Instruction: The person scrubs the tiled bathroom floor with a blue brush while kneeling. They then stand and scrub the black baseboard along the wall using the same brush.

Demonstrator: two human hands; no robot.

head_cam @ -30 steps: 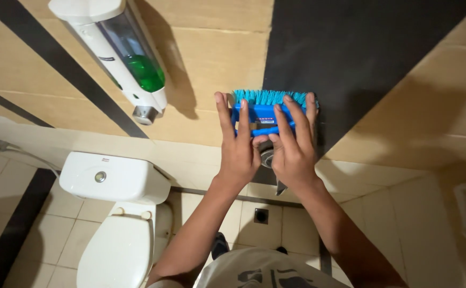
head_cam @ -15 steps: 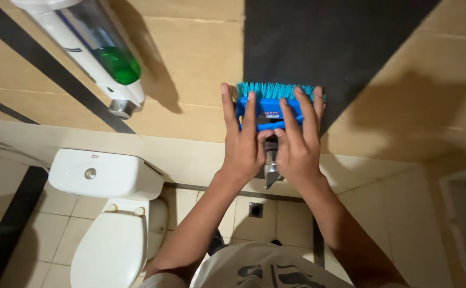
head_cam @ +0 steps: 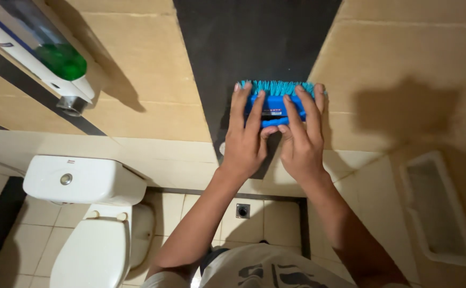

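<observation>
Right, we're up against a bathroom wall (head_cam: 153, 69) of beige tiles, and a broad dark tile band (head_cam: 254, 48) runs down its middle from the top edge. Over at the wall's upper left corner hangs a soap dispenser (head_cam: 41, 53), white with a clear tank and green liquid pooled low in it, and a thin dark stripe slants beneath it. Below, a pale ledge crosses the wall, and under its left end stands a white toilet (head_cam: 91, 234), cistern with a round button on top, lid down. Floor tiles (head_cam: 259, 224) are light, with a small square drain (head_cam: 242, 210) near the wall's foot. At the right edge a pale rectangular tray-like fixture (head_cam: 438, 208) is fixed low down. Now the action: both arms stretch up from the bottom edge, side by side. A blue scrub brush (head_cam: 275, 104) with teal bristles is pressed to the dark band, at its right edge, bristles pointing up. The left hand (head_cam: 246, 141) lies flat over the brush's left half, fingers spread and long. The right hand (head_cam: 299, 144) covers the right half the same way, fingers splayed over the blue back, thumb tucked toward the other hand. Both hands are open-palmed, pinning the brush to the wall rather than curling round it.
</observation>
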